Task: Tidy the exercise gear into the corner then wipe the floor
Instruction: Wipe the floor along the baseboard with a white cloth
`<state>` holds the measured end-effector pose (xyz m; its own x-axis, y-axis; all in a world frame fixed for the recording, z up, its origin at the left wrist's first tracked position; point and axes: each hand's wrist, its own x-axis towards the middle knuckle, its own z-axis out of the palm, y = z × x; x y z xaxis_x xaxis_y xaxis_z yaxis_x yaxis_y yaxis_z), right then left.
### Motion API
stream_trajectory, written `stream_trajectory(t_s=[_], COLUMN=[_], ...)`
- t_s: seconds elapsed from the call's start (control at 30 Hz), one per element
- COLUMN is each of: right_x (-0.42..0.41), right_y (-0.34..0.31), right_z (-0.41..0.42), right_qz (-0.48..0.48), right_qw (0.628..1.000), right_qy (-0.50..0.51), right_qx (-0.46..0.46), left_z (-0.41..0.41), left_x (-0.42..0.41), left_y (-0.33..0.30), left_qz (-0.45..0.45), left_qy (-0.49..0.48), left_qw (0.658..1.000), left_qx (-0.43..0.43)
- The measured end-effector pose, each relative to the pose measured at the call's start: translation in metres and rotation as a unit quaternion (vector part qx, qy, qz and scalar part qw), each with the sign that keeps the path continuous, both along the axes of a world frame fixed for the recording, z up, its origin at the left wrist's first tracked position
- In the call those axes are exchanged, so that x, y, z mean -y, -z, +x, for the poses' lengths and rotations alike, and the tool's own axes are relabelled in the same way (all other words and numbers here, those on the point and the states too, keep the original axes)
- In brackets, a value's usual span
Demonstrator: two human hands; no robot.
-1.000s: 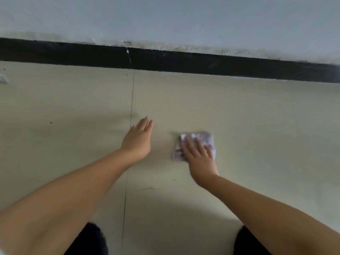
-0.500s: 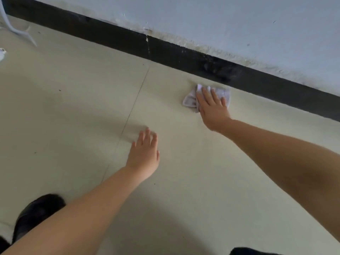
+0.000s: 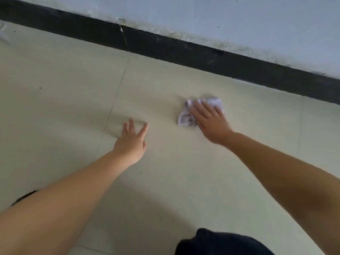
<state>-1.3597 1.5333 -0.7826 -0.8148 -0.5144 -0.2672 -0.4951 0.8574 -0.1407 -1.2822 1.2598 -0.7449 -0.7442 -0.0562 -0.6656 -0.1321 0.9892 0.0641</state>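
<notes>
A crumpled pale lilac cloth (image 3: pixel 185 117) lies on the cream tiled floor (image 3: pixel 55 100), some way in front of the black skirting board. My right hand (image 3: pixel 211 122) presses flat on the cloth with straight fingers and covers its right half. My left hand (image 3: pixel 131 142) rests on the bare floor to the left of the cloth, fingers spread, holding nothing. No exercise gear is in view.
A black skirting board (image 3: pixel 184 50) runs along the foot of a pale blue wall (image 3: pixel 239 19) across the top. Tile joints cross the floor near my left hand. Dark clothing (image 3: pixel 220 243) shows at the bottom edge, and a dark shoe (image 3: pixel 24 196) at the lower left.
My right hand has slid the cloth back from the skirting board toward me. My left hand stays on the floor with its fingers spread wider. The view has shifted.
</notes>
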Motion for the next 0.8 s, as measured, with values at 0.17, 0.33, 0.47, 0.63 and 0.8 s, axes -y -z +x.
stream_trajectory(t_s=[0.17, 0.33, 0.47, 0.63, 0.8], right_x=[-0.006, 0.022, 0.021, -0.003, -0.035], right_y=[-0.01, 0.003, -0.003, 0.003, -0.005], right_z=[-0.066, 0.094, 0.243, 0.158, -0.045], right_qz=[0.027, -0.013, -0.017, -0.03, -0.011], right_qw=[0.971, 0.994, 0.996, 0.996, 0.96], right_qy=[0.223, 0.112, -0.059, 0.001, 0.264], right_qx=[0.082, 0.016, 0.067, 0.078, 0.088], left_z=[-0.021, -0.019, -0.004, -0.001, -0.011], left_x=[-0.013, -0.057, -0.086, -0.078, -0.079], left_y=[-0.024, -0.011, 0.004, 0.005, -0.005], left_qz=[0.012, 0.046, 0.008, 0.022, 0.047], left_qy=[0.046, 0.096, 0.056, 0.058, 0.038], left_qw=[0.997, 0.994, 0.998, 0.997, 0.992], left_qx=[0.067, 0.022, 0.04, 0.048, 0.11])
